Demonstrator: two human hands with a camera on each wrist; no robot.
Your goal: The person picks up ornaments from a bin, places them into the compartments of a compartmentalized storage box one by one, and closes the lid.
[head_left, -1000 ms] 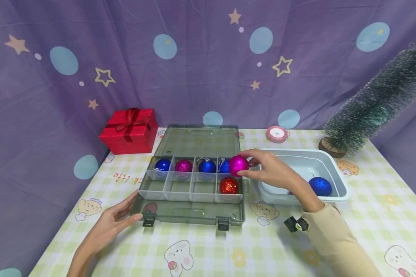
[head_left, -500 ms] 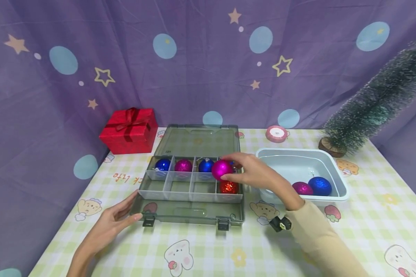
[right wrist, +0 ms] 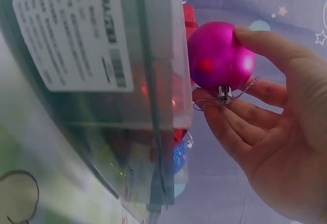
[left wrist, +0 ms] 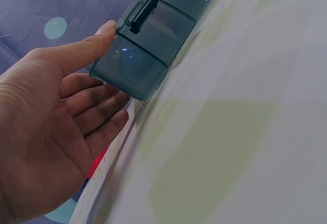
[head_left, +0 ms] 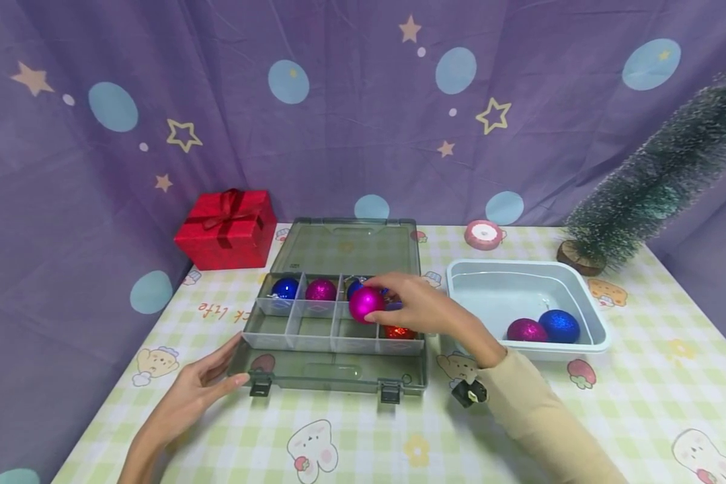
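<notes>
My right hand point(head_left: 420, 306) pinches a shiny magenta Christmas ball point(head_left: 366, 305) over the clear-green compartment box point(head_left: 327, 372). In the right wrist view the ball point(right wrist: 219, 55) hangs cap down beside the box wall, its silver string loop near the fingers. My left hand point(head_left: 196, 386) touches the box's front-left corner, thumb on the front edge and loose fingers along the side. Back compartments hold a blue ball point(head_left: 285, 288), a glittery pink ball point(head_left: 320, 290) and a partly hidden blue ball point(head_left: 355, 288). Below my right fingers a red ball point(head_left: 399, 332) fills the front-right compartment.
Right of the box stands a pale tub point(head_left: 490, 286) with a glittery pink ball point(head_left: 526, 330) and a blue ball point(head_left: 559, 327). Behind are a red gift box point(head_left: 226, 232), a ribbon spool point(head_left: 482, 234) and a small frosted tree point(head_left: 653, 181). The box lid point(head_left: 347, 245) lies folded back.
My right hand has carried the magenta ball leftward, from the box's right edge to above its third column. The pink ball in the tub has come into view. My left hand stays put.
</notes>
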